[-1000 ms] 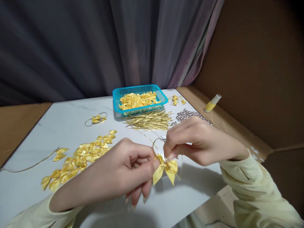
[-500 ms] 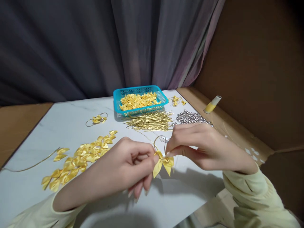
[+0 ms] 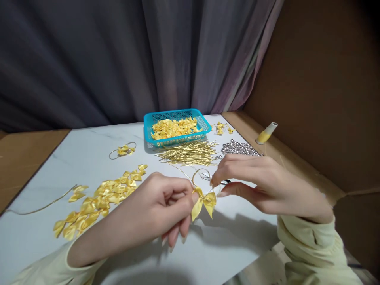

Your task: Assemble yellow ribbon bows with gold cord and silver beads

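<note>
A yellow ribbon bow with a loop of gold wire rising from it is pinched between the thumb and forefinger of my left hand; the other fingers curl below. My right hand hovers just right of the bow, its thumb and forefinger apart beside the wire. I see nothing held in it. A dark-handled tool lies behind these fingers, mostly hidden. Many loose yellow bows are spread left of my left forearm.
A blue basket of yellow bows stands at the back of the white table. Before it lie gold wires and silver beads. Finished-looking bow loops rest left. A yellow-and-white tube stands at right.
My right thumb and forefinger have come apart and moved slightly right, away from the bow. My left hand still pinches the bow in nearly the same place.
</note>
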A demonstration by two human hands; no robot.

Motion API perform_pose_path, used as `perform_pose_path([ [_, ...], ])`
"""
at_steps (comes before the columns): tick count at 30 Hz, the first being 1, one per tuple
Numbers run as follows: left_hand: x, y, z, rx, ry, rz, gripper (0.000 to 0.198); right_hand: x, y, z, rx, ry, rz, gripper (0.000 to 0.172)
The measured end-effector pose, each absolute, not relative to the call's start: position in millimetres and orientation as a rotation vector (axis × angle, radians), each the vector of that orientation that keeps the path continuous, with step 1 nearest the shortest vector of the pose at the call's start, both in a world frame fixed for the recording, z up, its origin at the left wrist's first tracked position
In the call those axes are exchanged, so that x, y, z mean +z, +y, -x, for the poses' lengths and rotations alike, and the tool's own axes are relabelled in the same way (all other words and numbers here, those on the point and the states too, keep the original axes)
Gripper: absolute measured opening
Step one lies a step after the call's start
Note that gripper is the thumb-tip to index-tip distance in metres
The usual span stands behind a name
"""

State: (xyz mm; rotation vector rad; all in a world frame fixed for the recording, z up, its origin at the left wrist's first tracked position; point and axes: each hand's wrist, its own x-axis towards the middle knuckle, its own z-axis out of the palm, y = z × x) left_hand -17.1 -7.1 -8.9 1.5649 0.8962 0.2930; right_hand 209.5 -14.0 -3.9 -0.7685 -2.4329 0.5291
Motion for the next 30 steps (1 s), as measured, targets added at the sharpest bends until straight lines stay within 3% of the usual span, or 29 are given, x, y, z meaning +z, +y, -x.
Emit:
perform_pose_path([
  [6, -9, -4, 20, 0.283, 0.938, -1.596, 0.034, -7, 4, -201, 0.747, -2.357, 0.69, 0.015],
  [13, -4, -3, 21, 0.323, 0.959, -1.645, 0.034, -14, 7, -185, 1.343, -1.886, 0.891, 0.027],
  [26, -3, -1, 22, 0.448, 0.867, -2.07, 0.031, -24, 20, -179, 1.535, -1.784, 0.583, 0.028],
  [30, -2, 0, 21, 0.417, 0.906, -2.133, 0.03, -20, 17, -179, 1.34, -1.94, 0.617, 0.024],
])
